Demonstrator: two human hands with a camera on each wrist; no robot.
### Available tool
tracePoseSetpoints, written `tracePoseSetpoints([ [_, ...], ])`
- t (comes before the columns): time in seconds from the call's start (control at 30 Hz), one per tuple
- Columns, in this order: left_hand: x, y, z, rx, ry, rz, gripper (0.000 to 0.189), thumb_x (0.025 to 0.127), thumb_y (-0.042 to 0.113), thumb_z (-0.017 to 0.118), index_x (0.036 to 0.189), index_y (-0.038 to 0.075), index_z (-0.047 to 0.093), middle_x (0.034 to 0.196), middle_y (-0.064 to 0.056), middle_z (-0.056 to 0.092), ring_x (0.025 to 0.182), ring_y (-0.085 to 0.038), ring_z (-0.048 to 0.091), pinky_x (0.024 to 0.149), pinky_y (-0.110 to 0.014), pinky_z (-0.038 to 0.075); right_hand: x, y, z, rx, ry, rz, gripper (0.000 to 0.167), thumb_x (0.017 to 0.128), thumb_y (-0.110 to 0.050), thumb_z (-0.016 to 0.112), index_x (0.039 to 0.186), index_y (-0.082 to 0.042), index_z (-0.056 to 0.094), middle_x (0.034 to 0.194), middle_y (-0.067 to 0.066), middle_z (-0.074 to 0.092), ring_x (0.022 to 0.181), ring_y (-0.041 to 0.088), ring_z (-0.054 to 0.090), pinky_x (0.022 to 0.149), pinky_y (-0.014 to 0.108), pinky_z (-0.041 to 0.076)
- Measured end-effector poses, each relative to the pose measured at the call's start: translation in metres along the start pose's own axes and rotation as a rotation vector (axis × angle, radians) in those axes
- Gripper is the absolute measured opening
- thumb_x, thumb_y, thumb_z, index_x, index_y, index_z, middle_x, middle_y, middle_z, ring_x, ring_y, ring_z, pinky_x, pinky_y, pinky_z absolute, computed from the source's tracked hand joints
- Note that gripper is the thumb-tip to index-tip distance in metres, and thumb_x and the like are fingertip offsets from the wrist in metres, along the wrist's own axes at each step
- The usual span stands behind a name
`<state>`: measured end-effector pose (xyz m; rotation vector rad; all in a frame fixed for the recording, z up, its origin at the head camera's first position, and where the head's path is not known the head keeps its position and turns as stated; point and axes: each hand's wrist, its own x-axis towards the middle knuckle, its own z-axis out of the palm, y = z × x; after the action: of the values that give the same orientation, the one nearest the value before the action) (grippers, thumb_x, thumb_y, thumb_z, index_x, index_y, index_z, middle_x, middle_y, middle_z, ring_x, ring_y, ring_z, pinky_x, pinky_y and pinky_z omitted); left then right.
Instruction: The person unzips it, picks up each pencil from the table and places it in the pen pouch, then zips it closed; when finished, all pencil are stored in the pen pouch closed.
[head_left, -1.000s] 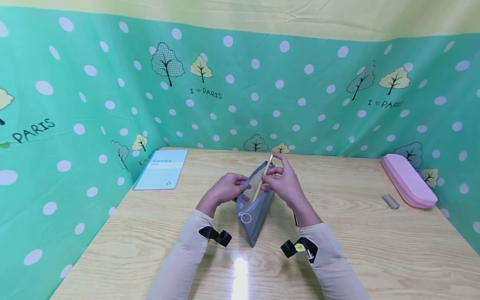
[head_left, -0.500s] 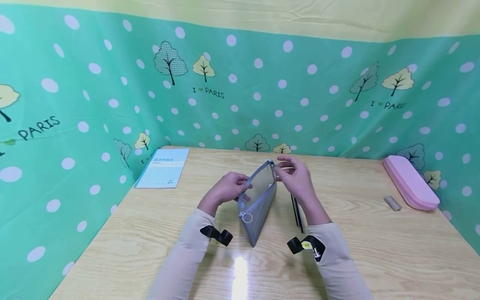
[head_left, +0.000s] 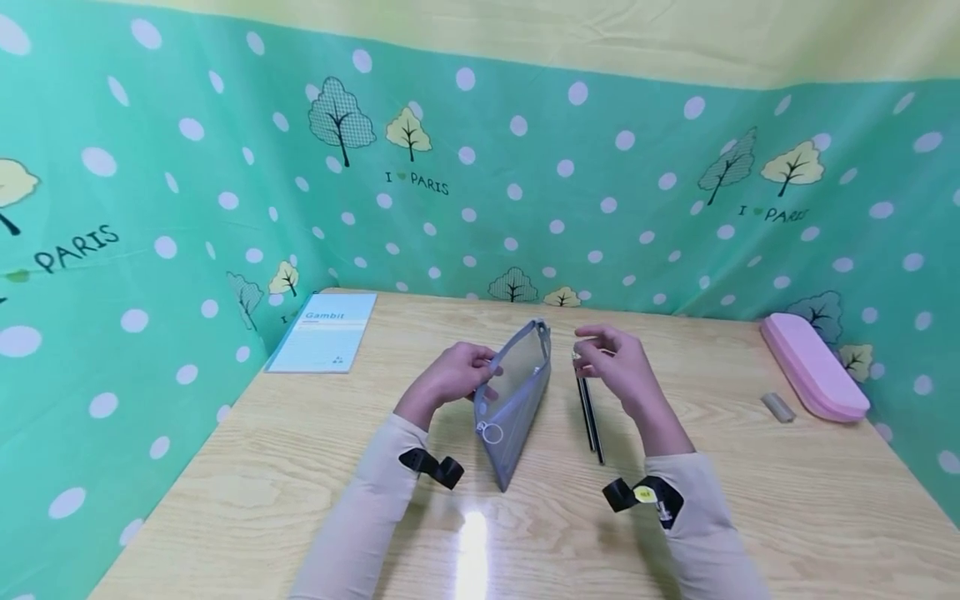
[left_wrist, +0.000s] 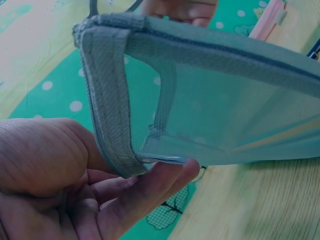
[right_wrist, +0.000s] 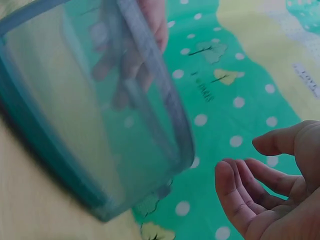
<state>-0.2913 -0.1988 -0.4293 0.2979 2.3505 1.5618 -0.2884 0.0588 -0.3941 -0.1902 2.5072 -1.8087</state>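
Observation:
My left hand (head_left: 459, 372) pinches the open rim of a grey mesh zip pouch (head_left: 517, 433), thumb on one side and fingers on the other in the left wrist view. The pouch stands on the table with its mouth spread and a ring zip pull (head_left: 492, 433) hanging at the near end. To its right, my right hand (head_left: 617, 367) hovers with loosely bent fingers and nothing between them, as the right wrist view shows. Its fingertips are close over the far ends of two slim dark pens or pencils (head_left: 591, 425) lying side by side on the table.
A grey eraser-like block (head_left: 778, 407) lies at the right beside a pink pencil case (head_left: 816, 367). At the back left lies a light blue notebook (head_left: 322, 333). A green dotted curtain (head_left: 495, 208) closes off the table's back and sides.
My right hand has let go of a wooden pencil in the pouch and moved right to above the dark pens or pencils. My left hand keeps its grip on the rim.

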Motion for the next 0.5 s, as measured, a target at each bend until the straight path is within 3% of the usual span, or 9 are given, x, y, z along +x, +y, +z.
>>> tracePoseSetpoints([
  [0.2,-0.002,-0.001,0.002,-0.010,-0.006,0.004,0.039,0.105,0.000,0.047,0.141,-0.014,0.052,0.131,-0.026,0.066,0.088,-0.031,0.077,0.074,-0.034,0.066,0.010,0.029,-0.010,-0.010,-0.110,0.115,0.043,0.105,-0.006,0.049,0.143,0.015,0.046,0.117,0.028,0.061,0.082,0.016,0.068,0.074,0.027,0.065],
  [0.3,-0.002,0.000,0.000,-0.004,-0.003,0.005,0.038,0.106,0.000,0.046,0.141,-0.013,0.052,0.130,-0.026,0.067,0.089,-0.031,0.077,0.073,-0.035,0.066,0.021,0.039,-0.013,-0.074,-0.176,0.179,0.044,0.106,-0.006,0.047,0.144,0.017,0.044,0.123,0.034,0.058,0.082,0.019,0.069,0.073,0.029,0.066],
  [0.5,-0.004,0.001,0.000,0.004,-0.007,0.009,0.038,0.106,0.000,0.047,0.141,-0.013,0.053,0.129,-0.025,0.068,0.088,-0.031,0.077,0.074,-0.034,0.066,0.031,0.052,-0.021,-0.249,-0.260,0.246,0.043,0.104,-0.008,0.049,0.136,0.020,0.047,0.107,0.028,0.063,0.078,0.022,0.071,0.075,0.037,0.067],
])
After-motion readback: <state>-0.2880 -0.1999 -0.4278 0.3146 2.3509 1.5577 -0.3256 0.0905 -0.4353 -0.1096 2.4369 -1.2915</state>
